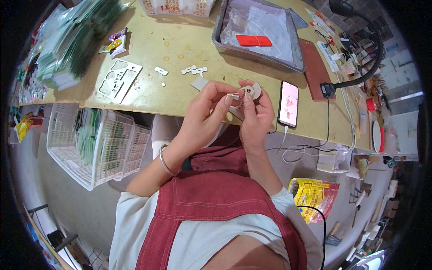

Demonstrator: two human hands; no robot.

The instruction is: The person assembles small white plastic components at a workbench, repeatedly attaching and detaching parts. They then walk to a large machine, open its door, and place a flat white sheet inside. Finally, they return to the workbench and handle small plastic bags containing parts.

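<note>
L hand (208, 108), left of phone (288, 104): fingers gripping sm. metallic pc (234, 96). R hand (255, 114), nearer phone: fingers gripping wht round pc (257, 91) w/ dark ctr.

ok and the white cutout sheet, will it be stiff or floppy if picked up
Probably fairly stiff: the sheet lies flat with crisp, straight edges. Likely light, as it looks thin with large openings. Its narrow strips may bend or snap.

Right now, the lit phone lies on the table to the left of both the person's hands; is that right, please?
Not quite: the head view shows the lit phone lying on the table to the right of both the left hand and the right hand.
</note>
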